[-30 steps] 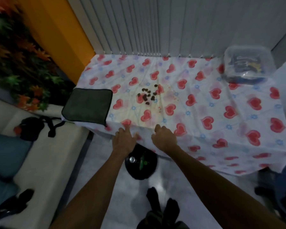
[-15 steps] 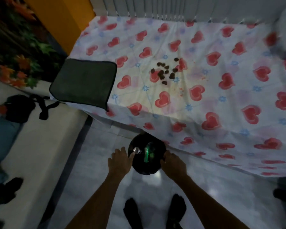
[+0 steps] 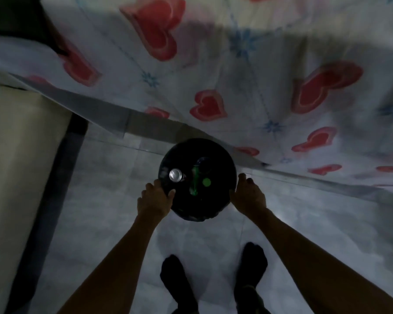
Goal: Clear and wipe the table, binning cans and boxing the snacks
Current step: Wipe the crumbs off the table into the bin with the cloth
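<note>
A round black bin point(image 3: 222, 155) stands on the pale floor, partly under the hanging edge of the heart-patterned tablecloth point(image 3: 247, 71). Inside it I see a silver can top point(image 3: 175, 175) and a green can point(image 3: 194, 181) lying beside it. My left hand point(image 3: 155, 199) grips the bin's left rim, thumb over the edge. Over on the bin's right side, my right hand point(image 3: 247, 197) presses against it. The tabletop, the crumbs and the snack box are out of view.
A cream sofa edge point(image 3: 23, 159) with a dark base runs along the left. A corner of the dark green cloth point(image 3: 14, 12) shows at top left. My two feet in dark socks point(image 3: 213, 279) stand just behind the bin on the tiled floor point(image 3: 114, 218).
I have bent down from the table's front edge; both hands dropped from the tablecloth to the bin and now hold its sides. The view has closed in on the bin.
</note>
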`<action>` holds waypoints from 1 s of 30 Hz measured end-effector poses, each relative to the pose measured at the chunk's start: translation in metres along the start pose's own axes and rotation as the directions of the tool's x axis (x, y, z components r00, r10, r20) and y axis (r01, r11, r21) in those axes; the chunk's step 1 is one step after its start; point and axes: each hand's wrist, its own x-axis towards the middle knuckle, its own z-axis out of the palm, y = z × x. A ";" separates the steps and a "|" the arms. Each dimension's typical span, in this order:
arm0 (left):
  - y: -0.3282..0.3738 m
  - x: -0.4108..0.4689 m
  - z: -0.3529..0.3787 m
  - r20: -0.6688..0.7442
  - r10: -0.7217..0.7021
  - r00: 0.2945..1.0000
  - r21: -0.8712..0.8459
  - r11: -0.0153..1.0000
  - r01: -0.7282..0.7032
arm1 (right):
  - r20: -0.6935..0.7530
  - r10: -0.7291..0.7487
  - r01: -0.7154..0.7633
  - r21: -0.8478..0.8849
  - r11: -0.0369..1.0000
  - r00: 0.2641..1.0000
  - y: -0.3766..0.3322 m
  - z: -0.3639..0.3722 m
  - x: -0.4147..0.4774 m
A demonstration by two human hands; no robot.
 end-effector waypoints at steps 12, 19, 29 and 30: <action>-0.004 0.050 0.050 -0.086 -0.078 0.993 -0.287 0.957 0.050 | -0.089 0.036 -0.022 0.162 0.987 0.995 0.004 0.042 0.031; -0.027 0.010 0.014 -0.015 -0.094 0.995 -0.262 0.961 0.087 | -0.064 -0.005 0.014 0.140 0.990 0.998 -0.012 0.014 -0.008; -0.061 -0.093 -0.090 -0.050 -0.129 0.990 -0.262 0.959 0.111 | -0.010 -0.010 0.011 0.088 0.996 1.000 -0.053 -0.054 -0.122; -0.064 -0.104 -0.101 -0.082 -0.120 0.989 -0.261 0.961 0.095 | -0.010 -0.018 0.019 0.088 0.996 1.000 -0.057 -0.061 -0.133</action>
